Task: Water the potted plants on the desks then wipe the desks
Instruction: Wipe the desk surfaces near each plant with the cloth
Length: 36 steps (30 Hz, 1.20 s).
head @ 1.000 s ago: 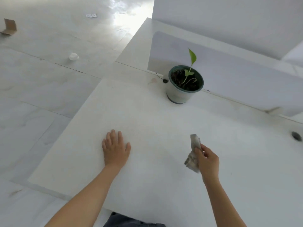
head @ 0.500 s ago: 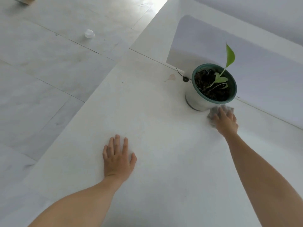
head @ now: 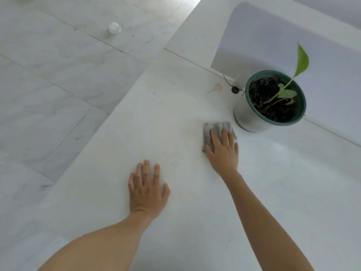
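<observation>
A potted plant (head: 271,100) in a grey pot with a green rim stands on the white desk (head: 156,118) against the partition. A grey cloth (head: 214,128) lies flat on the desk just left of the pot. My right hand (head: 222,151) presses down on the cloth with fingers spread, covering its near part. My left hand (head: 146,190) rests flat on the desk nearer to me, palm down, fingers apart, holding nothing.
A white partition (head: 273,45) rises behind the pot. A small black cable end (head: 235,89) and a faint brown stain (head: 215,88) sit left of the pot. The desk's left edge drops to a tiled floor, where a small white cup (head: 114,27) lies.
My right hand went from holding the crumpled cloth in the air to pressing it beside the pot, then slid it left and towards me. My left hand stayed flat.
</observation>
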Each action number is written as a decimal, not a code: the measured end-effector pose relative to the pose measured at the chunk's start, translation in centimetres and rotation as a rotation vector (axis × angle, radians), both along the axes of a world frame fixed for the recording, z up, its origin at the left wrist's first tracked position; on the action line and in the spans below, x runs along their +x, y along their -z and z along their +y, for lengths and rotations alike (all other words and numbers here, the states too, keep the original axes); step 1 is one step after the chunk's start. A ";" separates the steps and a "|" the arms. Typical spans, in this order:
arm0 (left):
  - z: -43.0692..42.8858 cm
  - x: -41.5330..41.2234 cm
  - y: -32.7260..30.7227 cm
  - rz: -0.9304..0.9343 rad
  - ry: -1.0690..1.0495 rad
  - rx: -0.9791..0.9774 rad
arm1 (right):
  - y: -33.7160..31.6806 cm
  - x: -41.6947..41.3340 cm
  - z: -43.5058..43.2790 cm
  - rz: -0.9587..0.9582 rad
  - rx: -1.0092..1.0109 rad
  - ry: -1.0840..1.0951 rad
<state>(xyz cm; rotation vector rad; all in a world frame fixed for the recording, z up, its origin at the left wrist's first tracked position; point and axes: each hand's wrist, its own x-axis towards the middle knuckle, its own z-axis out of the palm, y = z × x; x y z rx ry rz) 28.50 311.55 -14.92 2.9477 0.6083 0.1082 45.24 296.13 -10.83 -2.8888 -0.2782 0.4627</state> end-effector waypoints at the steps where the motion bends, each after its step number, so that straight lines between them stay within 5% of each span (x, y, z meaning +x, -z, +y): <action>1: 0.0 0.0 0.0 0.004 0.001 0.001 | 0.0 1.5 0.7 -0.009 -0.007 -0.048; 8: 0.0 0.0 0.0 0.004 -0.002 -0.012 | 0.0 8.4 4.2 0.063 -0.056 0.070; 15: 0.0 0.2 -0.5 0.039 0.001 -0.055 | -0.1 1.1 0.6 -0.015 -0.028 -0.281; 19: 0.1 0.1 -0.6 0.043 0.010 -0.070 | -0.2 -2.0 -3.8 -0.049 -0.024 -0.271; 24: 0.0 0.1 -1.1 0.095 0.026 -0.081 | -0.9 -2.9 -8.5 -0.002 -0.121 -0.076; 30: 0.0 0.1 -1.6 0.138 0.036 -0.125 | -1.5 -3.8 -8.0 -0.093 0.048 0.535; 36: 0.0 0.1 -1.7 0.131 0.037 -0.125 | -4.2 -1.8 0.5 -0.007 0.540 0.612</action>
